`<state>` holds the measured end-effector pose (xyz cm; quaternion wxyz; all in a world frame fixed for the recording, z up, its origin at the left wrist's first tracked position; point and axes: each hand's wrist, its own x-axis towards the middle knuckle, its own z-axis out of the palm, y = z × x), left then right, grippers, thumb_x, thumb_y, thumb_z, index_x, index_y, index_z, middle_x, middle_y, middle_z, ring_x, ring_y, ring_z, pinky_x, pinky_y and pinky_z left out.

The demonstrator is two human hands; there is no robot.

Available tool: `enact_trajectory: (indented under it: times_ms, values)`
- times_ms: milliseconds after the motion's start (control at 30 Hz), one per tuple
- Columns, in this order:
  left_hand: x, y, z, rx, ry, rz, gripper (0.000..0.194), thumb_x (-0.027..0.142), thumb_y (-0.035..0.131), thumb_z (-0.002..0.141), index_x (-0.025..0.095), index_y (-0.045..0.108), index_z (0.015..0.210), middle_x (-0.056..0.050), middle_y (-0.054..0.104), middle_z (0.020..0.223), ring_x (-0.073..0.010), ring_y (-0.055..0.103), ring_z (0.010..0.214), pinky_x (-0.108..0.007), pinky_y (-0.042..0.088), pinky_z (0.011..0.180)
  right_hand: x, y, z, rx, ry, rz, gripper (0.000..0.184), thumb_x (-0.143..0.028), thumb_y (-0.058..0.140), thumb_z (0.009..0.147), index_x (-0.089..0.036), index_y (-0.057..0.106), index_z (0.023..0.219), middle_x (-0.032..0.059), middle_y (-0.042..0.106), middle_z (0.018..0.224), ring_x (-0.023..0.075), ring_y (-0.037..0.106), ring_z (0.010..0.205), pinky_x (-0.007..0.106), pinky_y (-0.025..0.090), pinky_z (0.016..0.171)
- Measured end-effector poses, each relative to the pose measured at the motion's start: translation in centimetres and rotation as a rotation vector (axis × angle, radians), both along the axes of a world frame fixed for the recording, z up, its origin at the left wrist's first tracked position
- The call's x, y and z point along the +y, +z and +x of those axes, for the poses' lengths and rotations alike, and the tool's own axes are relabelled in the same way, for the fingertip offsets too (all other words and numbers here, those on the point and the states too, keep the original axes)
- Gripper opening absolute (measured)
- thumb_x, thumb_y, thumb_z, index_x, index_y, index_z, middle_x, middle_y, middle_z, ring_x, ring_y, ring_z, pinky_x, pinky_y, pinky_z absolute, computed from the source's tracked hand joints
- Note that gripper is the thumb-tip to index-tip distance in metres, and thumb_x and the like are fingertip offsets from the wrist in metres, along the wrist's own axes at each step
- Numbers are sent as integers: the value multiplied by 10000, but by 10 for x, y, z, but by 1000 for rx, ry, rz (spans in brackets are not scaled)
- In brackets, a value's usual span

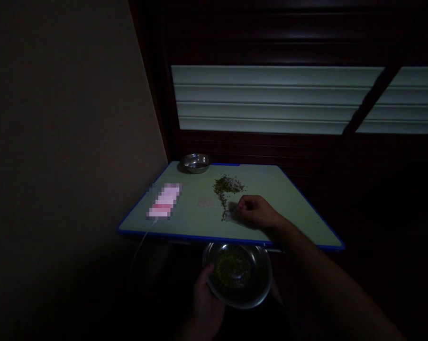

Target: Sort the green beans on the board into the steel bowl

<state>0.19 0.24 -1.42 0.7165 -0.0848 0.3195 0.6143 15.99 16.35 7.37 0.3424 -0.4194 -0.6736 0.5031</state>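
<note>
Just below the table's front edge, my left hand (207, 298) grips a metal bowl (258, 296) by its left rim, thumb over the edge. Small green grains, like mung beans (231, 270), cover part of the bowl's bottom. Above the table, my right hand (258, 210) is closed with thumb and fingertips together; whatever they may hold is too small to see. Left of those fingertips lie a few loose grains (225, 215), trailing back to a spread pile of green grains (224, 184) mixed with paler bits.
The pale green tabletop (188, 222) has a blue edge. At its back left stands a second metal bowl (195, 163) with something dark in it. A lit phone (166, 201) with a white cable (142, 241) lies on the left. Walls rise left and behind; the room is dim.
</note>
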Motion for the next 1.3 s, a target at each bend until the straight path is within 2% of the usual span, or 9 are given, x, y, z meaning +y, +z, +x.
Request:
enact_trajectory:
  times_ms: [133,500,700,833,1000,1167,1300]
  values:
    - [-1,0,0,13,6,-1,197,211,590,836,155,777,864,-98,794,884,-277,712,964,-447,465,1002,2,-2,0,-5,9,13,253,-330,727,628,-167,536,665,-39,511,562,69,409,490,214,306,461]
    - [0,4,0,19,-3,-16,291,201,568,846,174,744,1076,-83,796,891,-273,720,941,-459,466,997,0,-1,0,-17,26,15,200,-295,706,626,-165,560,668,-38,507,576,76,414,507,220,309,472]
    - [0,3,-1,8,0,-12,275,202,568,845,153,753,1042,-102,794,901,-280,712,968,-448,456,1006,3,-3,3,-22,-61,59,211,-294,692,614,-177,519,642,-35,513,565,83,420,505,227,302,485]
    - [0,2,-1,22,-10,26,288,210,585,835,180,745,1072,-85,795,907,-283,705,994,-458,455,1007,2,-4,4,-34,-24,42,189,-269,681,604,-173,522,637,-36,508,571,83,420,518,227,314,494]
    - [0,4,-1,33,-17,-15,291,209,560,842,191,739,1070,-76,795,884,-279,712,971,-471,453,1010,-2,-2,1,-40,24,30,173,-257,675,605,-168,530,641,-37,502,580,78,409,525,223,314,498]
    - [0,7,0,48,-9,-17,285,225,553,840,186,743,1049,-77,793,869,-285,701,1004,-482,443,1023,-2,0,-1,-47,-6,21,181,-256,682,601,-169,531,646,-35,501,587,77,410,526,221,319,491]
    - [0,8,0,26,-13,-4,245,219,550,847,193,766,959,-77,795,884,-277,694,1023,-477,440,1029,1,-3,-1,-47,-14,40,182,-266,686,607,-165,544,658,-29,510,602,82,429,532,227,330,491]
